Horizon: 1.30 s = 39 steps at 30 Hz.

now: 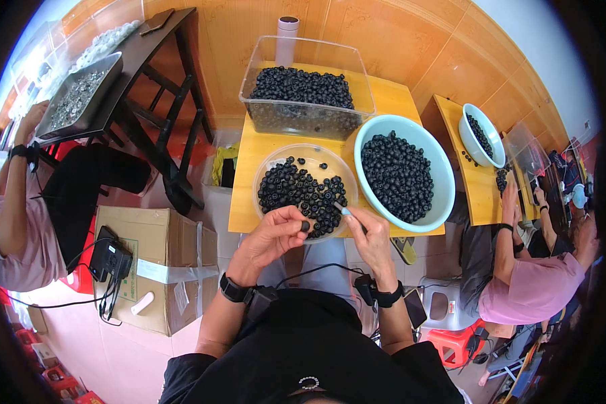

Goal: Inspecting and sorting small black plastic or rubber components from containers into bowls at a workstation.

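My left hand [274,236] pinches one small black round part [305,226] between thumb and fingertips, over the near edge of a shallow clear round tub [258,176]. In my right hand [374,241] is a small tool with a pale blue handle [344,211]; its thin grey tip points left over the tub. Many loose black round parts [283,190] lie in the tub, several showing a hole in the middle. Right of it, a light blue basin [444,195] holds a heap of similar black parts [397,175].
A clear rectangular bin [303,121] with more black parts stands at the back of the yellow table [242,209], a pink bottle [287,40] behind it. A cardboard box [141,249] sits at left on the floor. Other people work at tables [155,40] left and right.
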Each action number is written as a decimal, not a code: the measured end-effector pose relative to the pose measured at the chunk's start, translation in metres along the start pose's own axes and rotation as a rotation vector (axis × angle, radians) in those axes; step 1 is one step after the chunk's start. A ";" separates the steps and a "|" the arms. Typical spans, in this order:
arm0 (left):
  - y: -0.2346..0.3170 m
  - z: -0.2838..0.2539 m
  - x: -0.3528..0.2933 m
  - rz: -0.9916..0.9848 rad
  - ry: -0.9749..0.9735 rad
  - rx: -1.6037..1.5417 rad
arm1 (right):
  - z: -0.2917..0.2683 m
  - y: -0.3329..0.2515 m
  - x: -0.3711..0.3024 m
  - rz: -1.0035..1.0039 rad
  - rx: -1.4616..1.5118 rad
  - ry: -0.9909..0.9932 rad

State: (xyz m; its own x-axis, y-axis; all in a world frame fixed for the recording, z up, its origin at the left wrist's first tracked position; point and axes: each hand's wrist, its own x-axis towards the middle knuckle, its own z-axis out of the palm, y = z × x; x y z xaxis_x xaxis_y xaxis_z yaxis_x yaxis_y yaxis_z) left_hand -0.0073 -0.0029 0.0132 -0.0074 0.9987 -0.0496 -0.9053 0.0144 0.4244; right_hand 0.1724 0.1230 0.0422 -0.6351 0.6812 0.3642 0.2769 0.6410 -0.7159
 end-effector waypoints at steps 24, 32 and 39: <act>-0.005 0.001 -0.001 0.018 0.055 -0.008 | 0.006 -0.040 -0.005 -0.196 0.047 -0.180; -0.006 -0.002 -0.002 0.001 0.067 0.017 | 0.002 -0.042 -0.005 -0.136 0.087 -0.169; -0.017 -0.010 -0.003 -0.056 0.082 0.124 | 0.014 -0.040 -0.011 -0.105 0.102 -0.236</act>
State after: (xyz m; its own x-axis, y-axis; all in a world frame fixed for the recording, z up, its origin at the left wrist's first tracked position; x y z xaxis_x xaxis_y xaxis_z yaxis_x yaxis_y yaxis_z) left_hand 0.0042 -0.0062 -0.0034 0.0020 0.9890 -0.1479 -0.8462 0.0805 0.5268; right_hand 0.1577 0.0847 0.0585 -0.8103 0.5037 0.2994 0.1341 0.6568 -0.7420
